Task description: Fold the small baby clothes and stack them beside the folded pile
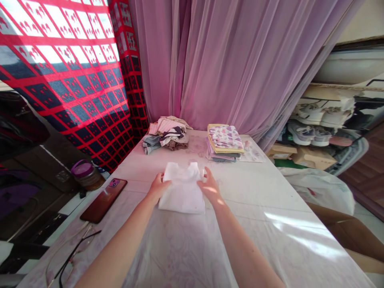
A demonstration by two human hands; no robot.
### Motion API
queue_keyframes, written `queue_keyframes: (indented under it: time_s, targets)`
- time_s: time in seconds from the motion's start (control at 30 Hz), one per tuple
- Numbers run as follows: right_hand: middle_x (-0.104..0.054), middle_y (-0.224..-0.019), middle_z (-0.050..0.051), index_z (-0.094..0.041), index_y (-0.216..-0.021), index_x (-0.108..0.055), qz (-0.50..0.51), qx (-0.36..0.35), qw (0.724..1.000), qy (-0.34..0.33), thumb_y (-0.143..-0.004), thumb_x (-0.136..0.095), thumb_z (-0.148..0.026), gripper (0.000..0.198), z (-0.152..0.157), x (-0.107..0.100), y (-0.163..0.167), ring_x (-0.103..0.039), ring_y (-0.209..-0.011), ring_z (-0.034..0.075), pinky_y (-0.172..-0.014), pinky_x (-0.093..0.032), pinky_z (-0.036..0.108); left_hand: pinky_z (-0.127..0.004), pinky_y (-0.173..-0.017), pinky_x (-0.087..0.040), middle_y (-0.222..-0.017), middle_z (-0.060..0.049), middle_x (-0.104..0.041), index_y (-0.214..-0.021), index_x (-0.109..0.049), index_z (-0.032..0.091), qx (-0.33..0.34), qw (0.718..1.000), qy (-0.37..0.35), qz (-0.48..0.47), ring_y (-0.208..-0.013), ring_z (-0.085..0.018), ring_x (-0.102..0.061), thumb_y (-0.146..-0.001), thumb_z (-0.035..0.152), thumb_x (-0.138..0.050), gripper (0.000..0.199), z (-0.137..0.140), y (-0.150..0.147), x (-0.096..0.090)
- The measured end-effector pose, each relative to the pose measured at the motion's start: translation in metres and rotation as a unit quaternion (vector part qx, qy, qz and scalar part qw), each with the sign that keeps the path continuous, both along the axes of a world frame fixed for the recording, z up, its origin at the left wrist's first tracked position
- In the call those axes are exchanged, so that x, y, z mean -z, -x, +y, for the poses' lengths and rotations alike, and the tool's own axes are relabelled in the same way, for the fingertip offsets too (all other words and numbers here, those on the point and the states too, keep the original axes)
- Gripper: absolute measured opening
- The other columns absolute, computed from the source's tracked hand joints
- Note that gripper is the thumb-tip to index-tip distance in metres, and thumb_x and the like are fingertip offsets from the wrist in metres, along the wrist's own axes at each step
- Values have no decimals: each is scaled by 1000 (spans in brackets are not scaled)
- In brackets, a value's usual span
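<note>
A small white sleeveless top (182, 196) lies flat on the cloth-covered table (192, 256), its neckline toward the far side. My left hand (158, 186) grips its left edge, thumb on top and fingers partly hidden at the side. On the opposite edge, my right hand (209, 185) has its thumb on the fabric, with the fingers curved around the side. Beyond the top, a loose heap of clothes (168, 134) sits at the back left. A neat stack of folded clothes (225, 138), with a patterned piece uppermost, stands at the back right.
On the table's left lie a brown phone (103, 201) and eyeglasses (73, 250) beside a pale cable. A purple-lidded container (87, 175) stands past the left edge. Pink curtains (234, 60) hang behind. Shelves with shoes (310, 132) and an open cardboard box (348, 236) are at right.
</note>
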State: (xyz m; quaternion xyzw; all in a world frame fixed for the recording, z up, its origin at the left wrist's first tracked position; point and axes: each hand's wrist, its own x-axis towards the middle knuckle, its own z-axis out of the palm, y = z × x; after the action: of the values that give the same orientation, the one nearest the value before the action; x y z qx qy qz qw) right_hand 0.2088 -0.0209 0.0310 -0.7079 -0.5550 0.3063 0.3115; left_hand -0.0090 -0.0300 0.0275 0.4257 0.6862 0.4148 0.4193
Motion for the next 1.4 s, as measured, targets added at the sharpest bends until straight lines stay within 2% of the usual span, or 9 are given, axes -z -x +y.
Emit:
queue_keyframes:
  time_s: [0.13, 0.27, 0.4, 0.53, 0.8, 1.0, 1.23, 1.3, 1.4]
  targets:
    - [-63, -130, 9, -19, -147, -37, -61, -13, 996, 63, -87, -55, -33, 64, 11, 12, 1, -63, -113, 22, -97, -45, 32, -26, -67, -52, -104, -8, -74, -142, -42, 22, 19, 999, 40, -6, -83, -19, -71, -80, 32, -67, 67, 9, 3, -1]
    - [-69, -118, 11, -17, -141, -45, -131, -18, 989, 69, -91, -52, -48, 59, 21, 9, 3, -64, -110, 24, -90, -47, 33, -25, -72, -52, -108, -8, -74, -145, -40, 23, 53, 993, 51, 97, -89, -18, -71, -87, 38, -62, 64, 29, 8, -5]
    - [-68, -115, 9, -23, -114, -67, -171, -31, 982, 68, -91, -53, -41, 32, 23, 3, 3, -66, -102, 23, -84, -47, 31, -27, -77, -51, -112, -10, -72, -130, -53, 18, 47, 980, 49, 188, -95, -21, -70, -86, 32, -60, 47, 43, 9, -2]
    - [-59, -127, 12, -23, -111, -71, -192, -17, 981, 35, -92, -50, -45, 36, 21, 2, 3, -61, -111, 24, -87, -46, 32, -34, -84, -47, -113, -13, -71, -109, -63, 19, 48, 961, 39, 271, -104, -28, -65, -80, 40, -64, 36, 46, 9, -2]
    - [-71, -86, 4, -22, -88, -72, -155, -36, 986, 41, -86, -57, -37, 22, 37, -9, 5, -65, -82, 20, -66, -42, 26, -30, -71, -44, -90, -7, -73, -83, -66, 22, 57, 950, 24, 306, -90, -26, -66, -78, 45, -59, 25, 54, 3, -12]
    - [-72, -83, 2, -19, -101, -67, -130, -9, 990, 45, -90, -48, -27, 23, 35, 1, -2, -66, -80, 18, -66, -42, 25, -25, -61, -46, -84, -4, -74, -89, -68, 18, 78, 970, 29, 230, -76, -19, -68, -88, 41, -45, 32, 58, 3, 3]
    - [-72, -107, 5, -20, -138, -47, -126, 14, 991, 33, -94, -48, -29, 44, 23, 11, -1, -65, -103, 20, -85, -45, 29, -33, -85, -49, -110, -10, -72, -116, -63, 19, 49, 959, 29, 276, -102, -26, -66, -85, 36, -57, 36, 56, 7, 1]
    - [-66, -122, 9, -20, -138, -48, -153, 22, 988, 2, -96, -46, -29, 44, 17, 5, 3, -64, -108, 21, -90, -45, 31, -37, -95, -46, -121, -11, -67, -125, -58, 21, 70, 942, -24, 329, -112, -26, -62, -87, 31, -54, 40, 46, 0, -4]
    - [-54, -140, 11, -20, -137, -52, -212, -54, 972, -87, -97, -41, -25, 42, 8, 1, 16, -54, -125, 21, -103, -40, 32, -38, -110, -36, -136, -11, -59, -129, -57, 20, 180, 872, -167, 423, -128, -25, -51, -91, 23, -46, 40, 29, -17, -4]
